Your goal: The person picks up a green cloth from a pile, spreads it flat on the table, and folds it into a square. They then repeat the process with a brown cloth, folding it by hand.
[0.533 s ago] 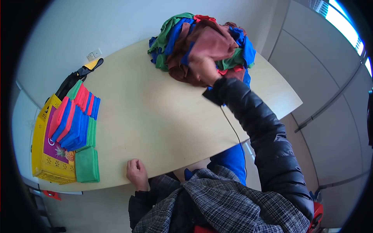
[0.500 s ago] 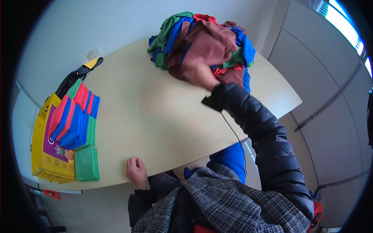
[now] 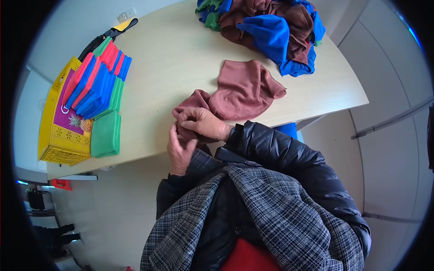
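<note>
A brown cloth lies rumpled on the table, its near-left end bunched at the front edge. My right hand pinches that bunched end from above. Close beside it, my left hand has its fingers and thumb around the lower part of the same end. The fingertips of both hands are partly covered by the fabric and each other. A pile of loose cloths in brown, blue, green and red sits at the far right of the table, with a blue cloth draped over its near side.
At the left of the table stands a yellow crate. Folded red, blue and green cloths are stacked in rows against it, with a green folded stack nearest me. A black and yellow strap lies behind them.
My right hand has come back from the pile with a brown cloth, down to the near edge. My left hand has moved from resting on the table to the cloth. The view has shifted.
</note>
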`<state>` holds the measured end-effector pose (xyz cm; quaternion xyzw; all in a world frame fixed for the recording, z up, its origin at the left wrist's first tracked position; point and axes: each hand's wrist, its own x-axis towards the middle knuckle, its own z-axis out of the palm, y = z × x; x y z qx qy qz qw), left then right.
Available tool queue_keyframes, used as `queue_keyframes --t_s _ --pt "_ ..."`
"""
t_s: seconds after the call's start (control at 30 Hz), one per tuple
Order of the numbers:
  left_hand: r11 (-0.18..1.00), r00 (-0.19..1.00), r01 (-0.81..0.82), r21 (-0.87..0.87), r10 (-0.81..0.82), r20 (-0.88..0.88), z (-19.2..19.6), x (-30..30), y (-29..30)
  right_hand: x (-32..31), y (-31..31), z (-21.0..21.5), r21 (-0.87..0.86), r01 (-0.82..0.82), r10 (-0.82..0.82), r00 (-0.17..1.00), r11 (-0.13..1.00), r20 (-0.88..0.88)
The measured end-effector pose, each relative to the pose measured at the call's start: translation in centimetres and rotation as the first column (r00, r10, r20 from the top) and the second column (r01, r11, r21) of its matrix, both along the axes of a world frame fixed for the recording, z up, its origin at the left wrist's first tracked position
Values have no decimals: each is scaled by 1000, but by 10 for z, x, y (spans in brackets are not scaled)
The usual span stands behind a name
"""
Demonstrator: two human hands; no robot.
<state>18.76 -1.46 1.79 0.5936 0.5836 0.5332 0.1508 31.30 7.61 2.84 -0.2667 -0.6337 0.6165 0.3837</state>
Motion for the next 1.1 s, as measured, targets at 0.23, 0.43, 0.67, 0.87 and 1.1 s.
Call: queue_keyframes --t_s 0.23,0.43,0.67,0.87,1.1 --pt "985 958 98 -140 -55 282 -37 -36 9 9 -19 13 52 17 -21 997 999 77" --pt "993 850 56 -100 5 527 -5 -48 4 66 -14 14 732 172 -465 859 659 216" --pt "998 791 -63 -32 69 607 -4 -80 8 125 8 10 755 165 -636 666 635 390" --pt "995 815 -40 -86 83 573 -13 -77 1 168 98 30 919 215 -928 251 332 277" --pt "995 910 -65 -75 90 405 -31 -74 5 196 172 -2 839 86 -843 98 536 529"
